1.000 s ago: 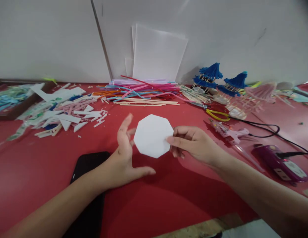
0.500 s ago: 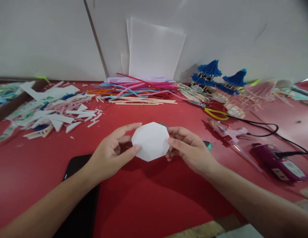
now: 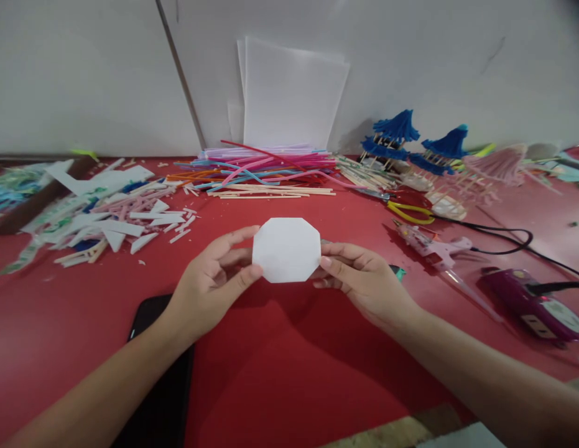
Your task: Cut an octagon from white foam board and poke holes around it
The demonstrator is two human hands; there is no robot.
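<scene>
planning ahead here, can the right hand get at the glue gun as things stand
Probably yes: the glue gun lies near the right hand, with nothing tall between them. That hand would have to let go of the octagon, which the left hand holds too.

Slim, bare forearms are showing. The left hand and right hand are tapering into slender fingers, the thumbs bearing short nails.

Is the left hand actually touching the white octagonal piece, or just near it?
Touching. The head view shows the left hand with its thumb tip overlapping the lower left edge of the white octagonal piece.
</scene>
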